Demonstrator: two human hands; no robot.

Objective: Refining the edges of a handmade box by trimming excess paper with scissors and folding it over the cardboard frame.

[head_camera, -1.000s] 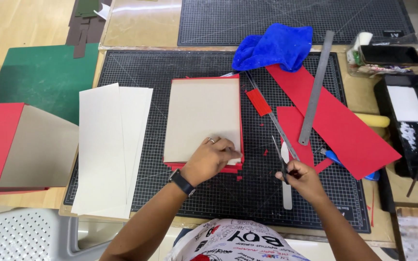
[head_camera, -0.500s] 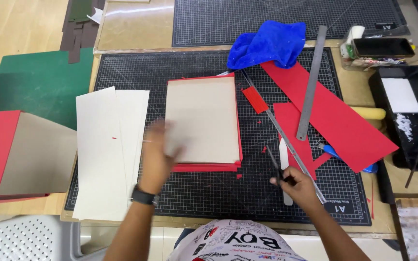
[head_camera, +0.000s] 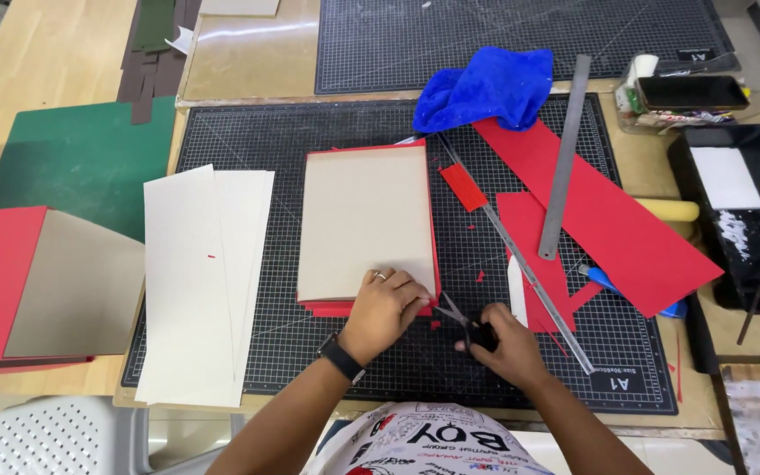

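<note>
Wooden counter (head_camera: pixel 54 53) under a black gridded cutting mat (head_camera: pixel 248 141). On the mat, grey board (head_camera: pixel 364 224) laid over red paper (head_camera: pixel 332 309), red edges showing at bottom and right. Left hand (head_camera: pixel 383 310) pressed flat on the board's lower right corner, open, gripping nothing. Right hand (head_camera: pixel 503 345) just beside it, grip closed around black-handled scissors (head_camera: pixel 461 320), blades at the red edge near that corner. To the left, cream sheets (head_camera: pixel 200 281); to the right, steel ruler (head_camera: pixel 521 264), red strip (head_camera: pixel 600 211), blue cloth (head_camera: pixel 485 88).
</note>
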